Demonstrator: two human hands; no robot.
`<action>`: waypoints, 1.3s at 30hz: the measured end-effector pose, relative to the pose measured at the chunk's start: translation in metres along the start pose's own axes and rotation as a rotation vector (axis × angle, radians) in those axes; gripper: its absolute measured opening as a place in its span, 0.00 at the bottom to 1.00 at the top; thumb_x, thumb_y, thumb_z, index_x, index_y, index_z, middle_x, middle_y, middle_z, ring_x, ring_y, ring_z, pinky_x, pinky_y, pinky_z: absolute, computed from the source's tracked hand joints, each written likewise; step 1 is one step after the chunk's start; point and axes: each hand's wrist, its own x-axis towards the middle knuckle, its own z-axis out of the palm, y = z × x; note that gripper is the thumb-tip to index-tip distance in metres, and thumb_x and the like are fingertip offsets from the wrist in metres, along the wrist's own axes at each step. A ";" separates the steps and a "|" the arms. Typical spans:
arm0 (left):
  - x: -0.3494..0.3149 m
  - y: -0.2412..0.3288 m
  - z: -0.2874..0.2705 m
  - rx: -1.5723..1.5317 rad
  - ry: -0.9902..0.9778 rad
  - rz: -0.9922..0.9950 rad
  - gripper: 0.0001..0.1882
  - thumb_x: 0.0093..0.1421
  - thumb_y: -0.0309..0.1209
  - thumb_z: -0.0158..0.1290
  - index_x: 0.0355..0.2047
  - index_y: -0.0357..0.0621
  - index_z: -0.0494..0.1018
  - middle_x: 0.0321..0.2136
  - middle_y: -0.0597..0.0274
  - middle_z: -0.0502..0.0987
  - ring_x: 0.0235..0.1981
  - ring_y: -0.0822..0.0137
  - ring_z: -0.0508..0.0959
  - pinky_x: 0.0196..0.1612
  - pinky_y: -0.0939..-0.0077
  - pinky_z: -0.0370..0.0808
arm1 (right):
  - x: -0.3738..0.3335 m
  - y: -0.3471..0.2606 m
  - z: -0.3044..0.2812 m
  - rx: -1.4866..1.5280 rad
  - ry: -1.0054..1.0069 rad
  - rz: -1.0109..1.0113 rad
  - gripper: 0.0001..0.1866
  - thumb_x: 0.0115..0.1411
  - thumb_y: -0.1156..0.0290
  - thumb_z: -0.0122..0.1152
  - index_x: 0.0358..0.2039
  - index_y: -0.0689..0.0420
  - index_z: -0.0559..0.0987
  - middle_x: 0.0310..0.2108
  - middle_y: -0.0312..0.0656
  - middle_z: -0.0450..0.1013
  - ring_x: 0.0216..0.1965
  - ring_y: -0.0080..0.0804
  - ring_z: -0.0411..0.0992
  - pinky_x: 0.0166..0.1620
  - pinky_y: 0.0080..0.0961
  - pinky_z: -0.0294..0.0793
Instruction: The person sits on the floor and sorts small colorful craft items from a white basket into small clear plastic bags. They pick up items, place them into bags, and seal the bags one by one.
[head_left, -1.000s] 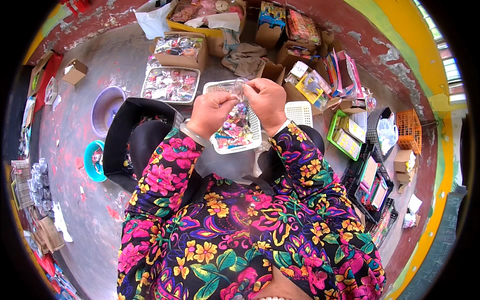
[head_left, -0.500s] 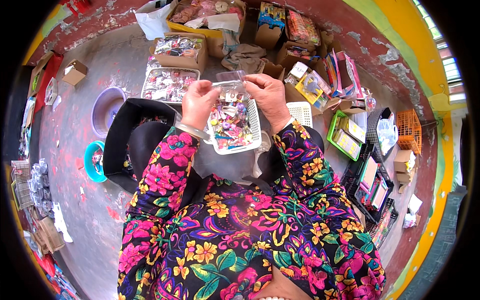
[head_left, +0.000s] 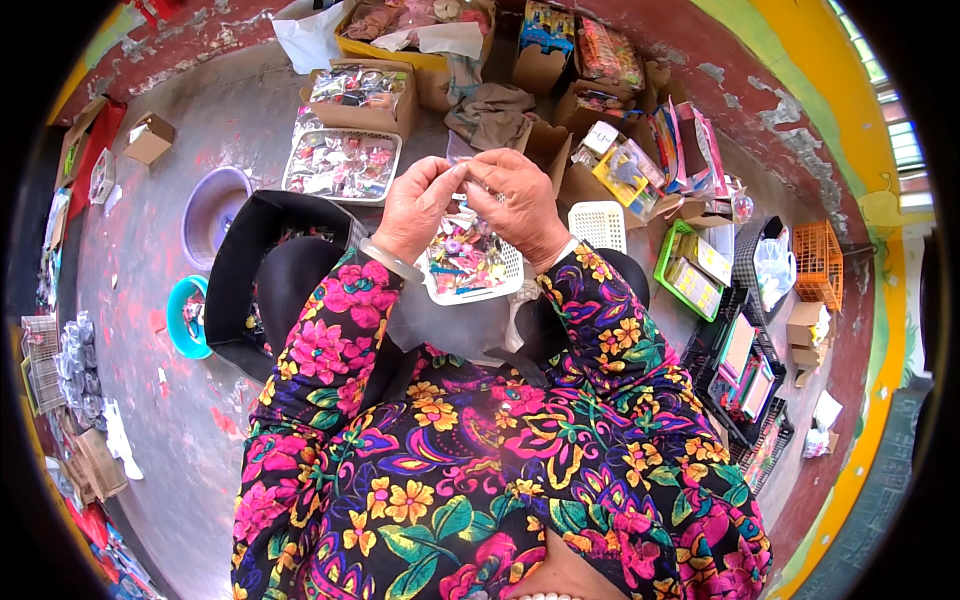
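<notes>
Clear plastic shows at the fingertips of two raised hands: one bag (head_left: 459,147), held out in front of the body, above a white basket (head_left: 513,270) of small bright trinkets (head_left: 465,255). Both forearms, in flowered sleeves (head_left: 345,325), angle inward, so the hands almost form a peak. The left hand (head_left: 412,212) has its fingers curled, thumb and forefinger pinching the bag's lower edge; one bracelet (head_left: 390,262) circles its wrist. The right hand (head_left: 522,208) bends inward, fingertips closed on the same edge, against the left thumb.

Labels on the packs (head_left: 695,272) in the green tray (head_left: 665,245) are too small to read.

Two more white baskets stand nearby, one at the right (head_left: 598,226), one behind (head_left: 340,199) with packets. Two basins sit at the left: one purple (head_left: 212,217), one teal (head_left: 175,320). One orange crate (head_left: 818,262) stands far right.
</notes>
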 end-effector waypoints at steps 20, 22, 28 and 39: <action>-0.005 0.006 -0.001 0.057 0.019 -0.057 0.06 0.57 0.27 0.46 0.30 0.37 0.70 0.24 0.66 0.73 0.24 0.79 0.72 0.26 0.88 0.69 | 0.000 0.013 -0.007 0.401 0.009 0.407 0.07 0.50 0.75 0.57 0.30 0.64 0.78 0.26 0.35 0.73 0.26 0.18 0.69 0.30 0.14 0.67; -0.003 0.006 -0.002 0.031 0.060 -0.094 0.06 0.57 0.27 0.46 0.30 0.37 0.71 0.23 0.66 0.74 0.22 0.79 0.72 0.24 0.88 0.69 | 0.003 0.018 -0.018 0.478 0.129 0.524 0.07 0.51 0.75 0.56 0.29 0.64 0.78 0.24 0.35 0.73 0.25 0.18 0.68 0.29 0.14 0.67; 0.000 0.007 -0.006 -0.044 0.103 -0.114 0.05 0.57 0.27 0.46 0.28 0.40 0.71 0.23 0.66 0.74 0.22 0.76 0.75 0.23 0.87 0.70 | -0.005 0.050 -0.096 0.614 0.436 0.664 0.08 0.54 0.73 0.56 0.34 0.61 0.77 0.24 0.35 0.74 0.24 0.18 0.71 0.25 0.12 0.68; -0.001 0.008 0.006 -0.038 -0.015 -0.261 0.07 0.60 0.30 0.46 0.33 0.39 0.71 0.28 0.60 0.76 0.27 0.72 0.77 0.26 0.87 0.71 | -0.272 0.188 -0.146 0.561 0.685 1.178 0.09 0.52 0.75 0.55 0.36 0.62 0.73 0.23 0.36 0.71 0.23 0.24 0.70 0.26 0.19 0.70</action>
